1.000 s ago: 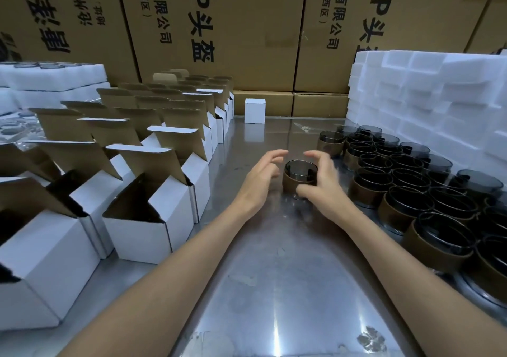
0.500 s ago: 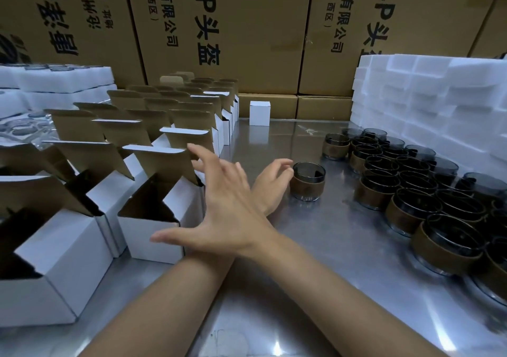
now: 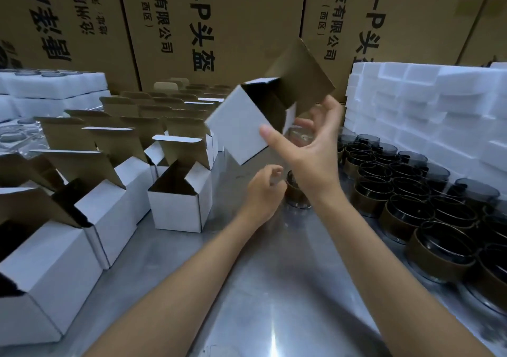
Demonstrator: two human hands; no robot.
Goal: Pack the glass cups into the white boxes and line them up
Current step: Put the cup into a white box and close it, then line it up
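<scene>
The right hand (image 3: 307, 148), which half a second ago was reaching toward the rows of open boxes at the table's left edge, is now holding one white box (image 3: 238, 126) tilted in the air, thumb pinching its wall. The left hand (image 3: 263, 192) is curling beside the lone glass cup (image 3: 295, 194) mid-table; whether it is gripping the cup I cannot tell. Loading looks imminent.

Bare table lane (image 3: 274, 288) runs between open boxes (image 3: 175, 208) and crowded cups (image 3: 411, 192).
</scene>
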